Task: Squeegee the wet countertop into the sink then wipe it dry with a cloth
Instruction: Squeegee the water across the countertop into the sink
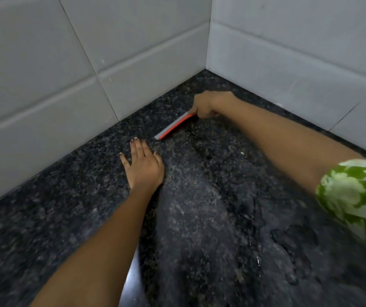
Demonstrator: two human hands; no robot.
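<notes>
Right hand [206,105] is gripping the red-and-grey squeegee [174,125], its blade lying on the dark granite counter [66,207] near the tiled wall corner [207,52]. Left hand [143,165] is resting flat, fingers spread, just beside the squeegee's free end. Water film [255,196] is sitting beside it.

Your countertop [71,207] is dark speckled stone, polished, with a glossy film of water [273,218] across its right part. The wall tiles [44,69] behind it look smooth, pale and faintly shiny. Your squeegee [173,127] seems red plastic with a grey rubbery edge. Your sleeve [359,196] is printed cloth.
</notes>
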